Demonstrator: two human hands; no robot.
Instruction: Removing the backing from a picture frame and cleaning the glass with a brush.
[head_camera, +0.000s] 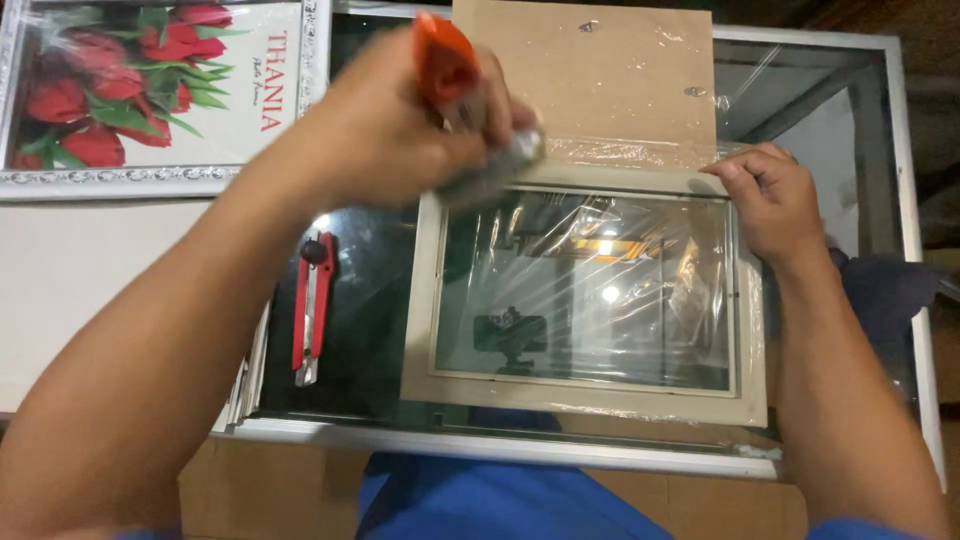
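Observation:
A cream picture frame (420, 300) wrapped in clear plastic film lies flat on a glass-topped table (905, 180), its glass pane reflecting the room. My left hand (390, 120) hovers over the frame's top left corner, shut on a blurred tool with an orange top (445, 60) and a grey lower part. My right hand (765, 195) rests on the frame's top right corner, fingers pressing the film. A brown backing board (590, 80) with small metal hangers lies just beyond the frame, partly under film.
A red utility knife (312, 305) lies on the glass left of the frame. A silver-framed print of red tulips (150, 90) sits at the far left, with white boards (90, 290) below it. Blue cloth (480, 500) shows at the near edge.

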